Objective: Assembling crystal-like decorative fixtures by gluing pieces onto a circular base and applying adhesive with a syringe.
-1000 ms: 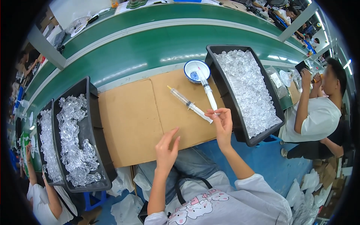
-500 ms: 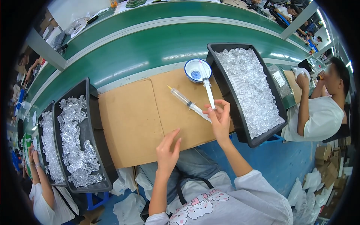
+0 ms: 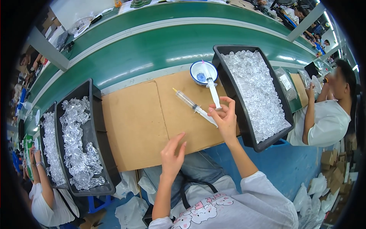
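Note:
My right hand [image 3: 227,121] is by the plunger end of a clear syringe [image 3: 212,91], its fingers curved but apart, and I see no firm grip. This syringe has a pink tip and leans over the rim of a blue-and-white bowl [image 3: 196,79]. A second syringe [image 3: 185,99], with a yellow tip, lies slanted on a cardboard sheet [image 3: 131,126]; its plunger end reaches close to my right hand. My left hand [image 3: 172,155] hovers over the cardboard's near edge, thumb and fingers spread, holding nothing.
To the right stands a black bin [image 3: 248,114] full of clear plastic pieces. Two more black bins [image 3: 100,126] with clear pieces stand at the left. A green bench ledge [image 3: 152,49] runs behind. A co-worker [image 3: 324,110] sits at the right, another [image 3: 45,198] at the left.
The right hand's fingers have spread slightly around the plunger end. The pink-tipped syringe has shifted a little against the bowl. The left hand keeps its pose; the whole view has shifted slightly.

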Motion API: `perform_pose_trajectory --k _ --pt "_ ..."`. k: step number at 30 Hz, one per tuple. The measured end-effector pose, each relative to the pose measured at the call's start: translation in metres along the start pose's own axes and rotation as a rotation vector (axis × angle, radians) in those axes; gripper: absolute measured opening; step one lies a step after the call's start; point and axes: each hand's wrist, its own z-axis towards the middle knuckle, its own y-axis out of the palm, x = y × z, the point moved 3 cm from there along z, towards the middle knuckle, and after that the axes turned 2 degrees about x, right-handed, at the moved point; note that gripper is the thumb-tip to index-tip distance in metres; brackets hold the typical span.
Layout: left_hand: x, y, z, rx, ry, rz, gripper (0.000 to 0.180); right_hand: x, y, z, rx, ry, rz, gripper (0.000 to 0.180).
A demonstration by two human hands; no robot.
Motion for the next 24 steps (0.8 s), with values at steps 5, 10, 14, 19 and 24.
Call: perform_pose_trajectory --k 5,10,14,19,24 --pt "-0.001 0.001 -0.001 -0.002 -0.002 -0.005 0.027 0.000 0.001 0.000 -0.004 -0.004 -0.056 0.049" --pt "0.000 0.001 -0.001 -0.022 -0.043 -0.010 0.026 -0.003 -0.006 -0.003 0.026 -0.001 -0.088 0.051" --pt "-0.001 0.000 -0.003 0.000 -0.030 -0.009 0.026 -0.003 -0.011 -0.008 0.043 -0.011 -0.110 0.052" --pt "-0.002 0.000 -0.003 0.007 -0.005 -0.021 0.027 -0.029 -0.011 -0.003 0.123 -0.175 -0.610 0.046" --pt "-0.004 0.003 -0.005 0.013 -0.057 -0.049 0.026 -0.021 -0.012 0.004 0.130 -0.115 -0.544 0.035"
